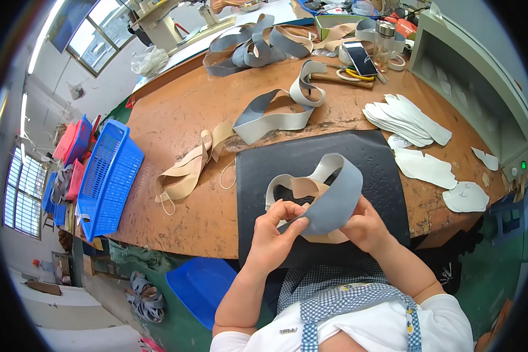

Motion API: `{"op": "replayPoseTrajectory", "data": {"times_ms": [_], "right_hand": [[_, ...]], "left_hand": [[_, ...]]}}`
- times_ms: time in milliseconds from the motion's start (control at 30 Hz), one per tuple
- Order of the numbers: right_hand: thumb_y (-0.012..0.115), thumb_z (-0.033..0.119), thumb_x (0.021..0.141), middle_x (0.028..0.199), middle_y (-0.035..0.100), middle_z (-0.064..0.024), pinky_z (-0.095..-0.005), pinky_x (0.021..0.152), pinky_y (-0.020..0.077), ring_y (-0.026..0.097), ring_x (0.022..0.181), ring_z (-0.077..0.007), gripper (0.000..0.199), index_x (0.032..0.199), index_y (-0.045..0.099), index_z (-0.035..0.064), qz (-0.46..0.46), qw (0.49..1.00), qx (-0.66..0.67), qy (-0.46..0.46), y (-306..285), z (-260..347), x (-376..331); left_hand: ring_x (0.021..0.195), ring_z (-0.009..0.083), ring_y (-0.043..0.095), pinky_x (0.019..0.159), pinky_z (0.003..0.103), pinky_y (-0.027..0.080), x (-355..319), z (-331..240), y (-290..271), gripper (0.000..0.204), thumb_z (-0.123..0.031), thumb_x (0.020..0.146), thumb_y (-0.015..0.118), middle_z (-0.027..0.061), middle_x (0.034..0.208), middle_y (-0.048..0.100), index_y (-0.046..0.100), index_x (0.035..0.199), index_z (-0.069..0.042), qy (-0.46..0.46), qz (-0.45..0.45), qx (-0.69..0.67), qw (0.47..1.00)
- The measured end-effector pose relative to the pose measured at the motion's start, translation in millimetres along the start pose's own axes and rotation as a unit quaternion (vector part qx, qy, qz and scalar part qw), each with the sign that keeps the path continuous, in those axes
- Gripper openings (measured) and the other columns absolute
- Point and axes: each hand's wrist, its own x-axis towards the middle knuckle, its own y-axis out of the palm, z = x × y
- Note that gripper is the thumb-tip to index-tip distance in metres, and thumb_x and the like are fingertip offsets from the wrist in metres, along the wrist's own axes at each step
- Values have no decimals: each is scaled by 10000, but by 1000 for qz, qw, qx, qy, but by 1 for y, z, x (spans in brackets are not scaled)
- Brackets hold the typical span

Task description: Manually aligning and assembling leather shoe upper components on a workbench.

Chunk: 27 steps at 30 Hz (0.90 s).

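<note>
Both my hands hold a curved strip of grey-blue material (pixel 341 196) with a pale and beige inner side, over a black mat (pixel 258 170). My left hand (pixel 277 232) pinches its lower left edge between thumb and fingers. On the other side, my right hand (pixel 366 227) grips the strip's right edge, most of its fingers hidden behind the material. Just beyond the mat lies another looped grey and white strip (pixel 276 120). Left of the mat, beige strips (pixel 188 167) with thin cord loops rest on the wooden table (pixel 164 117).
White cut pieces (pixel 405 120) are stacked at right, near a grey-green machine housing (pixel 481 76). A heap of grey strips (pixel 255 47), a phone (pixel 359 58), yellow-handled scissors (pixel 358 75) and a glass bottle (pixel 383 44) lie at the back. A blue basket (pixel 108 176) stands off the left edge.
</note>
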Motion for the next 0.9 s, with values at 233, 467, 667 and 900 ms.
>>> {"op": "replayPoseTrajectory", "data": {"times_ms": [233,467,667,900], "right_hand": [[696,44,734,1287,601,-147,-453,1050,476,595,1215,-279,694,1389,469,9,97,989,47,98,-3,22,8],[731,76,844,1114,686,-118,-362,924,533,669,1028,-208,401,1211,598,-15,9,998,-30,52,12,20,15],[724,14,857,1018,717,-93,-298,821,562,696,918,-169,278,1121,640,-14,-19,998,-51,3,17,20,20],[747,-10,827,1003,721,-94,-281,766,573,702,874,-159,289,1100,653,-11,-22,998,-55,0,18,20,20]], "left_hand": [[868,128,562,859,285,461,-1,-4,-4,143,-37,862,714,34,917,645,694,994,15,-31,4,-57,998],[987,133,557,917,284,435,-4,2,0,179,8,864,712,34,969,650,709,1039,40,-6,22,-18,1000],[1023,160,543,929,309,426,-4,1,-3,203,23,846,717,43,975,657,713,1049,37,20,26,-13,999],[1000,164,526,859,299,421,-4,1,-6,200,31,827,726,45,977,667,717,1026,32,35,26,-4,999]]}}
